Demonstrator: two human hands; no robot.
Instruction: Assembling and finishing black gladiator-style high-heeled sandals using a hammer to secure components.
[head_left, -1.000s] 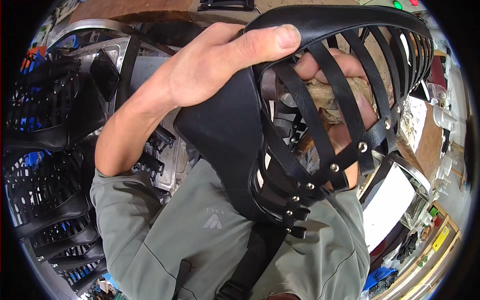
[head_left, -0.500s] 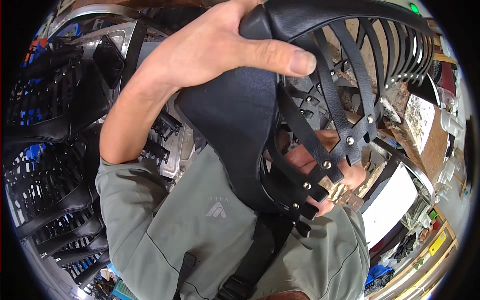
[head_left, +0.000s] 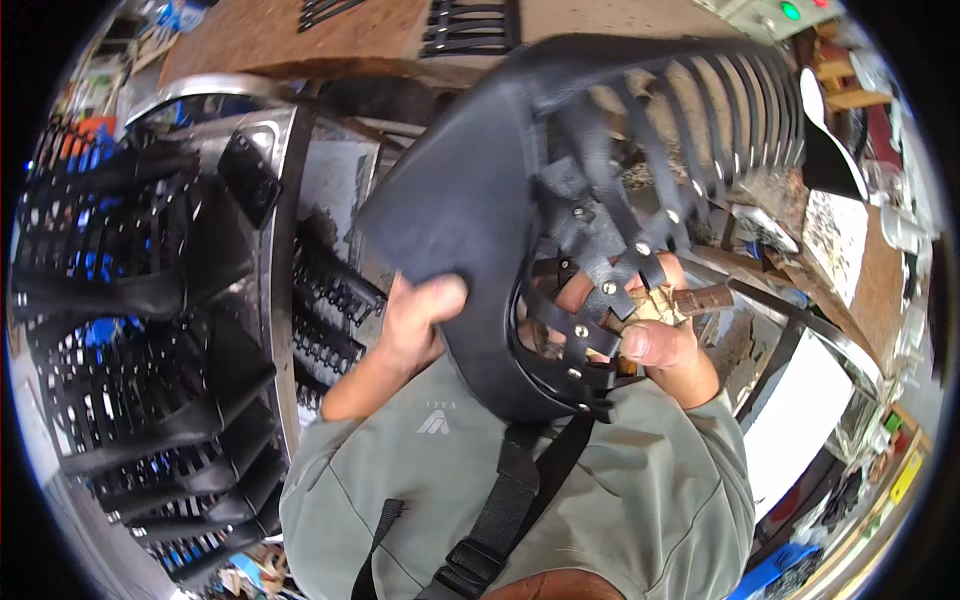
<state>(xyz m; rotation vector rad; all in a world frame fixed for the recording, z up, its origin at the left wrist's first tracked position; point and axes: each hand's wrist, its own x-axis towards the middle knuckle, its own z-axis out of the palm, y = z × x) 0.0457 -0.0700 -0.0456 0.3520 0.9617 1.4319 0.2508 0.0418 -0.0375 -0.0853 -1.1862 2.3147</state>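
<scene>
A large black leather piece (head_left: 450, 220) spans the space before me, with a smooth solid panel on its left and a curved row of riveted straps on its right. My left hand (head_left: 420, 315) is closed on the panel's lower left edge, thumb on top and fingers hidden behind. On the other side, my right hand (head_left: 665, 340) is closed beside the lower strap ends, partly covered by them. In it is a short brown stick-like handle (head_left: 703, 299) wrapped in yellowish material; its working end, if any, is hidden.
Similar black strapped leather pieces (head_left: 180, 420) are stacked at the left. A dark phone (head_left: 248, 178) lies on a metal-edged surface beside them. Black slotted strips (head_left: 470, 28) rest on the wooden table (head_left: 260, 45) at the back. White sheet material (head_left: 795, 425) is at the right.
My left hand has gone from the top of the leather piece down to its lower left edge. The piece has turned and shifted slightly left. My right hand still holds the wrapped handle.
</scene>
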